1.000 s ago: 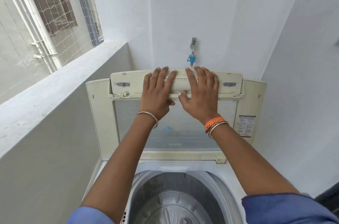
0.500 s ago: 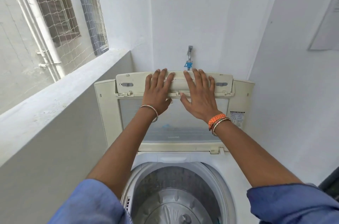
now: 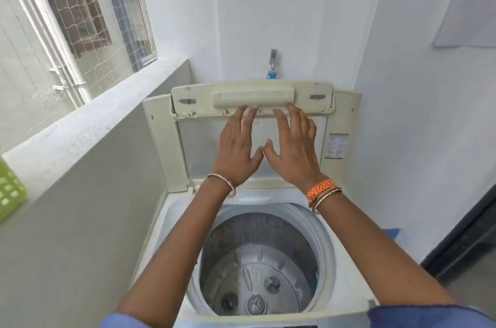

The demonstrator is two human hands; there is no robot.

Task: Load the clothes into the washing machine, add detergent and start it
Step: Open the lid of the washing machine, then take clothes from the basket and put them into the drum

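Standing lid (image 3: pixel 252 102), white walls (image 3: pixel 268 5)

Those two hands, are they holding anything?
Nothing is held. Left hand and right hand are open, straight fingertips just at the raised lid handle's lower edge.

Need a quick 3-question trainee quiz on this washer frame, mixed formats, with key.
1. True or false: the washing machine lid stands raised.
2. What lies in the drum? A) clothes B) nothing C) water
3. Fill in: the left hand and right hand have ___ fingers, tips at the lid's handle bar.

Key: 1 true; 2 B; 3 straight
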